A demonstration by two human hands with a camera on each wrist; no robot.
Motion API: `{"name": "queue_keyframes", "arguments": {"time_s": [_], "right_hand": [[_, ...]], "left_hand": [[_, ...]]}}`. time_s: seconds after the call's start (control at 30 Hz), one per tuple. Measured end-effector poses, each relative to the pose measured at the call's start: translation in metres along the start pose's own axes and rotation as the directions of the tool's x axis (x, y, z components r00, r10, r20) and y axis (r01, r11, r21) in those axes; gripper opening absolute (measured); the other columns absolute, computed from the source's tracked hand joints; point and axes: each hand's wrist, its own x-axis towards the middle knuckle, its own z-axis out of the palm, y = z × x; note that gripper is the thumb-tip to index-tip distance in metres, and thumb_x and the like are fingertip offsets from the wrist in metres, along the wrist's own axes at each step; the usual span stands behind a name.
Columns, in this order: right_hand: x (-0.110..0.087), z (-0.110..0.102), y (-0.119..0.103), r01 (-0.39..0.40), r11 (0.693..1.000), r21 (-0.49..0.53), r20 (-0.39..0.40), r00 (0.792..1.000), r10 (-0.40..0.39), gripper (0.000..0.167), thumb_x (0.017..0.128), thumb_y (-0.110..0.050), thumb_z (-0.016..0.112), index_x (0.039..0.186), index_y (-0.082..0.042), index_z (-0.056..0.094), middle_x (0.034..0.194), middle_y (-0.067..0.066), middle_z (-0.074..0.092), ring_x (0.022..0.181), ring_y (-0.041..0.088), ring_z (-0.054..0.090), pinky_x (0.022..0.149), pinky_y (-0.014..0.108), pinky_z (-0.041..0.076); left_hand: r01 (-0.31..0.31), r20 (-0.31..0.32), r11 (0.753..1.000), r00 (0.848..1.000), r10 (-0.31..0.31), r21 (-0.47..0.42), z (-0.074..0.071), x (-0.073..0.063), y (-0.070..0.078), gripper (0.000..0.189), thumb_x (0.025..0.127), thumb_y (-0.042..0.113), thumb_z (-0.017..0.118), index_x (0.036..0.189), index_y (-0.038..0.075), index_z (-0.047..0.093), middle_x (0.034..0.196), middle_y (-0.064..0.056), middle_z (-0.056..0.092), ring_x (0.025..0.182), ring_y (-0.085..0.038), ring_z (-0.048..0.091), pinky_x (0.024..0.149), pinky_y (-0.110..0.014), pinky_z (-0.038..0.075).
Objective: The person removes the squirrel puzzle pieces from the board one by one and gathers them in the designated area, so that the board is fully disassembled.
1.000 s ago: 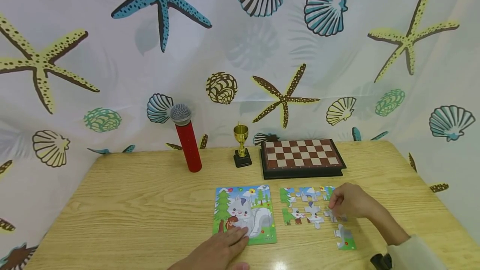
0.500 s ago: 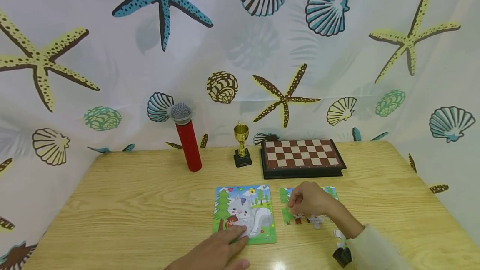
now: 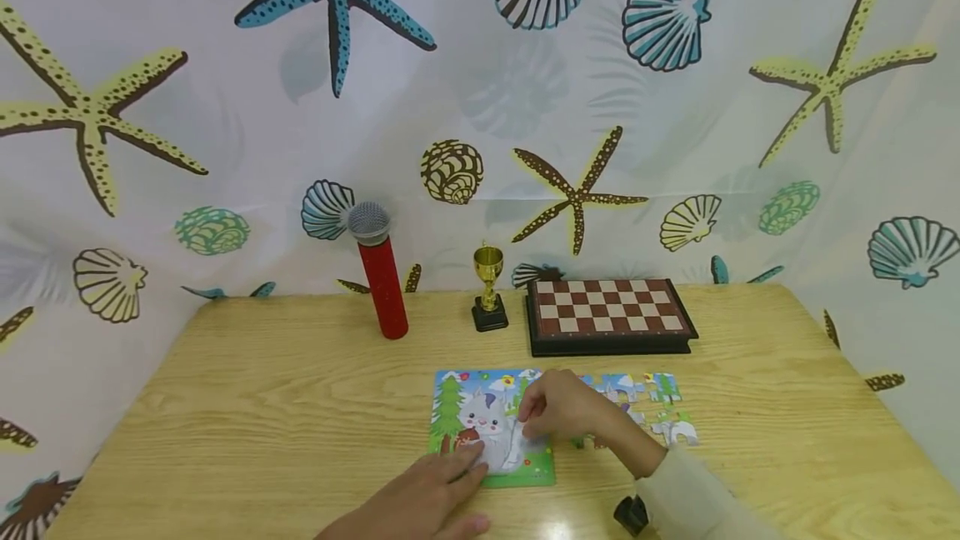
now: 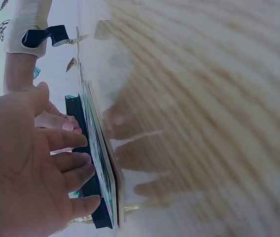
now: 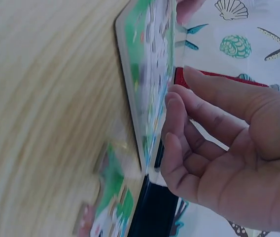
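Observation:
A squirrel jigsaw puzzle (image 3: pixel 447 398) lies in its board on the table. My left hand (image 3: pixel 420 494) reaches over its lower left edge with the fingers extended; the left wrist view shows them nearly straight along the board's edge (image 4: pixel 108 173). Over the puzzle's right part, at the squirrel's tail, is my right hand (image 3: pixel 566 411). In the right wrist view its fingers (image 5: pixel 174 111) are loosely bent, the tips close to the picture, and no piece shows between them. Separate puzzle pieces (image 3: pixel 663 388) lie in rows to the right, partly hidden by the right arm.
Behind the puzzle stand a red microphone (image 3: pixel 385 290), a small gold trophy cup (image 3: pixel 489 273) and a checkered chess box (image 3: pixel 607 311). A patterned cloth (image 3: pixel 525 107) hangs along the table's back edge. A dark camera mount (image 3: pixel 632 515) sits at the right cuff.
My right hand has moved left, from the far right pieces across the others to the puzzle. The left hand stays at the board's lower edge, shifting slightly left.

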Motion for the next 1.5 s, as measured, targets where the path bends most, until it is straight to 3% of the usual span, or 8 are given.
{"name": "queue_keyframes", "arguments": {"time_s": [0.1, 0.2, 0.4, 1.0, 1.5], "right_hand": [[0.004, 0.008, -0.004, -0.002, 0.999, 0.038, 0.024, 1.0, 0.001, 0.006, 0.075, -0.002, 0.076, 0.079, -0.002, 0.071, 0.072, 0.001, 0.065, 0.064, 0.008, 0.054, 0.057, 0.02, 0.045], [0.006, 0.013, -0.006, -0.005, 0.997, 0.074, 0.051, 0.999, 0.001, 0.009, 0.076, -0.002, 0.076, 0.083, -0.001, 0.07, 0.075, 0.003, 0.066, 0.068, 0.009, 0.056, 0.06, 0.019, 0.046], [0.008, 0.018, -0.008, -0.031, 0.998, 0.059, 0.064, 0.998, 0.027, 0.012, 0.075, -0.003, 0.077, 0.084, -0.003, 0.07, 0.074, 0.001, 0.064, 0.067, 0.009, 0.055, 0.06, 0.019, 0.046], [0.008, 0.025, -0.015, -0.059, 0.998, 0.008, 0.062, 0.996, 0.058, 0.01, 0.077, -0.002, 0.075, 0.078, -0.005, 0.065, 0.069, -0.001, 0.059, 0.064, 0.01, 0.052, 0.056, 0.019, 0.042], [0.008, 0.026, -0.015, -0.055, 0.997, 0.054, 0.081, 0.995, 0.051, 0.008, 0.08, -0.003, 0.073, 0.08, -0.006, 0.065, 0.071, 0.001, 0.062, 0.063, 0.01, 0.054, 0.056, 0.02, 0.043]], "left_hand": [[0.067, 0.047, 0.997, 0.997, -0.066, -0.023, -0.001, -0.004, -0.002, 0.074, 0.096, 0.063, 0.03, 0.143, 0.007, 0.043, 0.154, -0.009, 0.032, 0.142, -0.025, 0.032, 0.106, -0.057, 0.033], [0.094, 0.077, 0.995, 0.993, -0.091, -0.035, -0.002, -0.007, -0.004, 0.076, 0.095, 0.063, 0.03, 0.144, 0.006, 0.04, 0.156, -0.008, 0.028, 0.143, -0.026, 0.03, 0.107, -0.059, 0.032], [0.066, 0.079, 0.998, 0.995, -0.065, -0.02, -0.001, -0.009, -0.006, 0.075, 0.096, 0.061, 0.031, 0.142, 0.003, 0.043, 0.156, -0.011, 0.028, 0.142, -0.029, 0.032, 0.104, -0.058, 0.035], [0.124, 0.135, 0.991, 0.984, -0.117, -0.042, 0.004, -0.01, -0.004, 0.075, 0.095, 0.062, 0.034, 0.144, 0.005, 0.04, 0.156, -0.011, 0.027, 0.143, -0.03, 0.029, 0.107, -0.059, 0.032], [0.129, 0.138, 0.99, 0.983, -0.12, -0.059, 0.005, -0.009, -0.006, 0.075, 0.094, 0.062, 0.035, 0.142, 0.004, 0.042, 0.156, -0.013, 0.027, 0.143, -0.031, 0.029, 0.109, -0.055, 0.031]]}}
